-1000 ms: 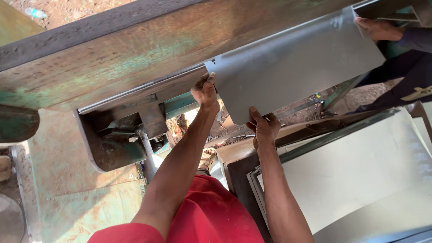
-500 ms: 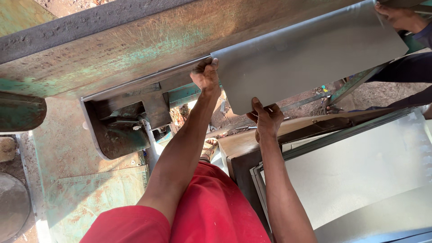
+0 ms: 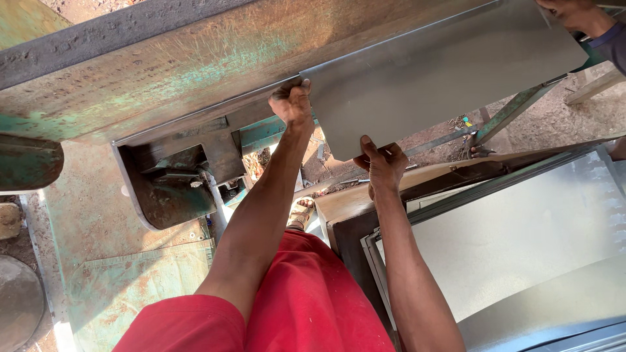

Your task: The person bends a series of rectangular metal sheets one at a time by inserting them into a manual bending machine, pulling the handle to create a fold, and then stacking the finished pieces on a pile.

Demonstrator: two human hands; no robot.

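Note:
A flat grey metal sheet (image 3: 443,72) sticks out from under the long rusty green beam of a bending machine (image 3: 163,72). My left hand (image 3: 293,104) grips the sheet's left edge, right beside the beam. My right hand (image 3: 383,166) holds the sheet's near corner from below, fingers curled over the edge. At the far right end, another person's hand (image 3: 577,14) holds the same sheet.
A stack of shiny metal sheets (image 3: 515,241) lies on a brown table at my right. The machine's green, rust-stained side frame (image 3: 150,195) stands at the left. My red shorts (image 3: 293,300) and a sandalled foot (image 3: 301,214) show below, over bare dirt ground.
The sheet has slid further out and to the right along the beam. Both my hands have followed it, keeping their hold. The other person's hand has shifted toward the top right corner.

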